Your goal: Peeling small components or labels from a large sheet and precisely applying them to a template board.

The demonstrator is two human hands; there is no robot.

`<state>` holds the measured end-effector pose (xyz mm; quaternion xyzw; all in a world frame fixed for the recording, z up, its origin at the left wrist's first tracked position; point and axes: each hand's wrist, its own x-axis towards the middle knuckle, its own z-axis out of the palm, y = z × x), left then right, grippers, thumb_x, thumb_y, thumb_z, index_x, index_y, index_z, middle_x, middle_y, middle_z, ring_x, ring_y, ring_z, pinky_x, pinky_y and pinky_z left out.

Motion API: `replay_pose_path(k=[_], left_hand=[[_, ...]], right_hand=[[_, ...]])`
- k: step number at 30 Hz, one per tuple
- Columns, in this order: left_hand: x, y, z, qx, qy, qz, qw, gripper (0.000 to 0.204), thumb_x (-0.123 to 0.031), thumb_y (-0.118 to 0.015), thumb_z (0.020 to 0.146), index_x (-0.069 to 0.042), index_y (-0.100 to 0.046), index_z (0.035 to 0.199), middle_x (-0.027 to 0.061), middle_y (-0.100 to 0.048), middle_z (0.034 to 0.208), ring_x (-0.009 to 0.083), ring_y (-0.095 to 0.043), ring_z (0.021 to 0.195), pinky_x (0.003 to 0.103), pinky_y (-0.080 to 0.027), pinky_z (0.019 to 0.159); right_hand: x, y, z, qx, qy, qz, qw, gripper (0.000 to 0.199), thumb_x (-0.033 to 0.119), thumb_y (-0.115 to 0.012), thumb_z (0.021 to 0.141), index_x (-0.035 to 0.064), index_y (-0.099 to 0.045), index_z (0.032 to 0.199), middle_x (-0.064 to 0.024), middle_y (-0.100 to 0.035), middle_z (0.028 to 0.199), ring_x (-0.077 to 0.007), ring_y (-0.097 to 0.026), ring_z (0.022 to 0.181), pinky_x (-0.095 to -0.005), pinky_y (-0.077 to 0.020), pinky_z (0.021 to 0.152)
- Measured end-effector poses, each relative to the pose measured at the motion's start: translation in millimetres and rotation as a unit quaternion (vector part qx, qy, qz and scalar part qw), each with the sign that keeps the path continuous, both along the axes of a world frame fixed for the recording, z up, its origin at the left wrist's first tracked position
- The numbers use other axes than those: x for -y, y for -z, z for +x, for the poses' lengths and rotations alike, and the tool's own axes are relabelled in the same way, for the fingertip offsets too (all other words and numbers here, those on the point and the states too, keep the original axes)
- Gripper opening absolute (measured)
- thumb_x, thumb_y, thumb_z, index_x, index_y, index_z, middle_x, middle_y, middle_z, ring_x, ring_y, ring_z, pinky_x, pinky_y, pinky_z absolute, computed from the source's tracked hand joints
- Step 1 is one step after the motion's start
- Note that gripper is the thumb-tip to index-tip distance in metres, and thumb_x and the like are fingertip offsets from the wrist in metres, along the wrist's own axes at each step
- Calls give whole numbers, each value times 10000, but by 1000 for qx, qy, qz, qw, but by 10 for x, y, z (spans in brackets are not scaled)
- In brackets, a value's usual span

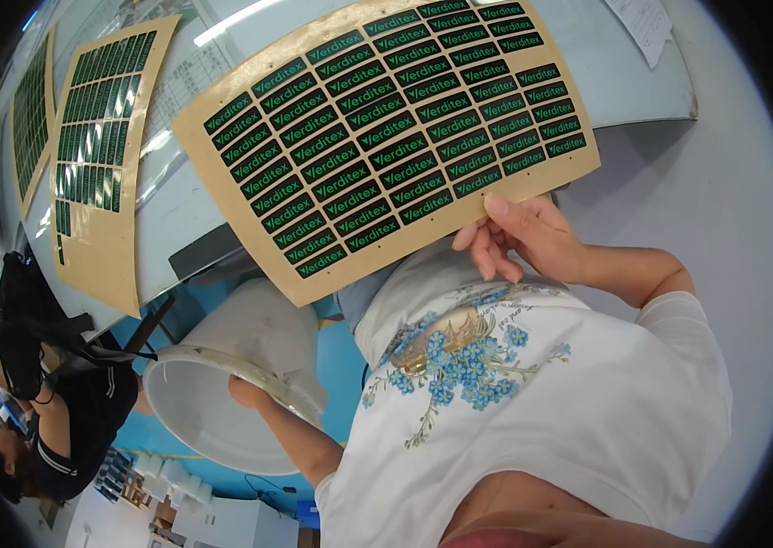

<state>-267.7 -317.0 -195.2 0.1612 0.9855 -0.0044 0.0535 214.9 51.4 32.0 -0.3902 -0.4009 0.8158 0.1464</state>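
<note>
My right hand [533, 239] pinches the lower edge of a tan backing sheet [322, 290] between thumb and fingers. Rows of black rectangular stickers with green print [382, 119] cover that sheet, and one spot near its upper right is bare. The sheet is tilted, with its upper part over the table. Low on the left, my left hand [245, 391] closes on the rim of a large white bucket [249, 333]. The bucket lies tilted with its mouth toward me; my left fingertips are hidden behind the rim.
Two more tan sticker sheets [99, 233] lie at the left of the pale table [647, 91], one partly filled. A paper [640, 27] sits at its far right. Another person in dark clothes [85, 425] is at the lower left, near a black bag [21, 320] and boxes [236, 525].
</note>
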Motion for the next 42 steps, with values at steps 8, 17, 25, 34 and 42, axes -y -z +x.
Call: replay_pose_path(k=[8, 17, 25, 34, 42], left_hand=[[-28, 28, 58, 10, -11, -12, 1000, 281, -334, -660, 781, -62, -695, 839, 157, -710, 864, 368, -670, 771, 473, -510, 634], [-37, 47, 62, 14, -20, -6, 1000, 288, -328, -653, 793, -50, -690, 859, 156, -709, 870, 368, -672, 780, 469, -519, 660], [96, 82, -126, 2, -42, 12, 999, 340, -337, -615, 863, -5, -672, 821, 199, -686, 843, 379, -647, 729, 450, -502, 638], [-1755, -1433, 808, -33, 69, 394, 916, 589, -429, -433, 1031, 66, -676, 822, 166, -683, 766, 241, -601, 627, 395, -464, 589], [-2552, -1793, 2032, 643, 101, 535, 539, 676, -552, -286, 1033, 22, -552, 1273, 153, -666, 1173, 201, -662, 1040, 289, -513, 875]], right_hand=[[2, 4, -1, 0, 1, 3, 1000, 569, 400, -247, 1075, -16, -631, 1021, -77, -626, 689, -80, -473, 480, -205, -413, 485], [-5, -1, -11, 3, 0, 0, 1000, 580, 415, -258, 1072, -16, -642, 1013, -74, -631, 686, -79, -472, 477, -200, -401, 476], [-16, -16, -8, -1, -1, 13, 1000, 584, 414, -264, 1072, -25, -644, 1013, -74, -635, 679, -80, -484, 477, -199, -399, 469], [-70, 82, 97, -47, 54, -24, 997, 497, 364, -388, 1029, -30, -637, 856, -115, -627, 664, -130, -544, 486, -227, -394, 404], [-43, 3, 45, -39, 63, -41, 996, 499, 342, -373, 1037, -20, -646, 828, -96, -621, 650, -107, -509, 479, -215, -389, 439]])
